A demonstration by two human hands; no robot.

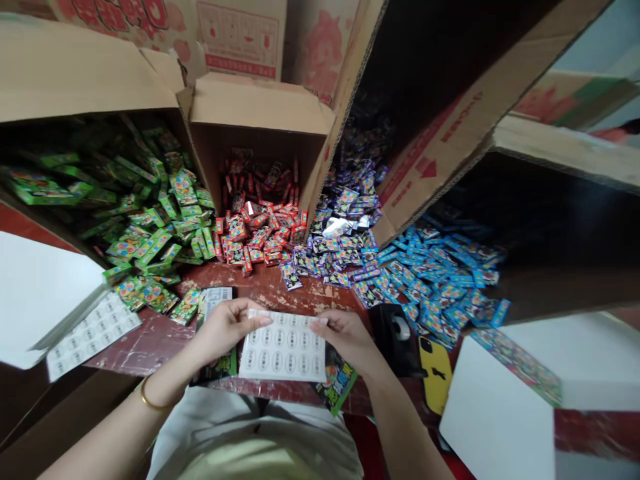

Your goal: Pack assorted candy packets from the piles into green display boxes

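Note:
Between my two hands is a white sheet of oval stickers (283,347) with dark print, held by its upper corners. My left hand (227,327) pinches the upper left corner, thumb on top. The upper right corner is pinched by my right hand (347,333). Under the sheet lie dark printed packets; a green and black packet (336,381) sticks out at the lower right, and another dark packet (223,367) shows by my left hand. Their middle parts are hidden by the sheet.
Open cartons spill green boxes (155,243), red boxes (260,230), purple packets (340,253) and blue packets (435,267) onto the red table. A black tape dispenser (393,340) and yellow phone (434,373) stand right. Another sticker sheet (93,333) lies left, beside white card (45,293).

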